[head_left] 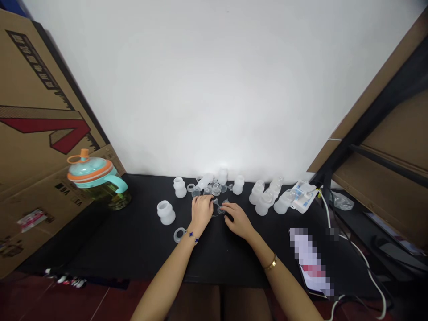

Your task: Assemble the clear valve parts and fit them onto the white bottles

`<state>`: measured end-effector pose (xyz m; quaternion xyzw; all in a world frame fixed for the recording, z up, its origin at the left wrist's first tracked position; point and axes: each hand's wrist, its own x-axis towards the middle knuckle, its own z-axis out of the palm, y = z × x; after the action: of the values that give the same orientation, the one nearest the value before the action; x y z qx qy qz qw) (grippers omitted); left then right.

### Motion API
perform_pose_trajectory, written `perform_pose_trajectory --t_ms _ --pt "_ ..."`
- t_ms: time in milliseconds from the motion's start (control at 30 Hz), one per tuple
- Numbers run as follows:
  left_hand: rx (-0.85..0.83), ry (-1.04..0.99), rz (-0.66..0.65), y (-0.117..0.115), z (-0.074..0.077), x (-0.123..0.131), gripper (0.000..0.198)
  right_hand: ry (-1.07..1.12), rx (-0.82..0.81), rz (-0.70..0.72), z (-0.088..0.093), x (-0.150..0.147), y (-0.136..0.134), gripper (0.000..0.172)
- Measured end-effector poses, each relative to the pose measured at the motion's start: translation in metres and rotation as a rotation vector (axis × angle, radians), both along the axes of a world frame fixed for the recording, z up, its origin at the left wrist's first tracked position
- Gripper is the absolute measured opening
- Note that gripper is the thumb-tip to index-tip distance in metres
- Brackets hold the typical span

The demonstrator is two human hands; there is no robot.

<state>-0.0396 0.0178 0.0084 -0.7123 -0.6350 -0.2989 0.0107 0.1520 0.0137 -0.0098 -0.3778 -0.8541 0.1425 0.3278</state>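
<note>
Five plain, milky-white, waisted plastic bottles can be made out on the black table [133, 254]: two toward its left end, one upright [180, 187] near the back edge and one [166, 213] closer to the front; two stand along the middle of the back edge [222, 175] [238, 185], and one seems to lie on its side [205, 181] beside them. Four more white bottles with clear domed tops [265, 203] form a group toward the back right corner. Two pale flat rings lie on the left half, one [191, 187] near the back edge, the other [179, 235] nearer the front edge, by the left forearm. A heap of small clear domed pieces [216, 190], too overlapped to count, sits mid-table. The left hand [202, 208] is palm down just in front of that heap, fingers bent; whether it grips anything cannot be told. The right hand [238, 219] comes in at a slant from the front edge, loosely open, thumb apart, its fingertips at one small clear ring-shaped piece [221, 210] between the hands; contact is unclear.
</note>
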Motion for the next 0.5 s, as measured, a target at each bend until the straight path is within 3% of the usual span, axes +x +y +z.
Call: perform_pose_trajectory --t_ms 300,500 --pt "0.104 0.020 0.149 0.0033 0.0004 -0.0073 0.034 -0.031 0.009 -0.013 -0.0088 -0.0006 0.0021 0.043" --pt "0.126 0.060 0.052 0.0085 -0.0082 -0.0001 0.029 -0.065 -0.037 -0.020 -0.0059 -0.0014 0.0021 0.044"
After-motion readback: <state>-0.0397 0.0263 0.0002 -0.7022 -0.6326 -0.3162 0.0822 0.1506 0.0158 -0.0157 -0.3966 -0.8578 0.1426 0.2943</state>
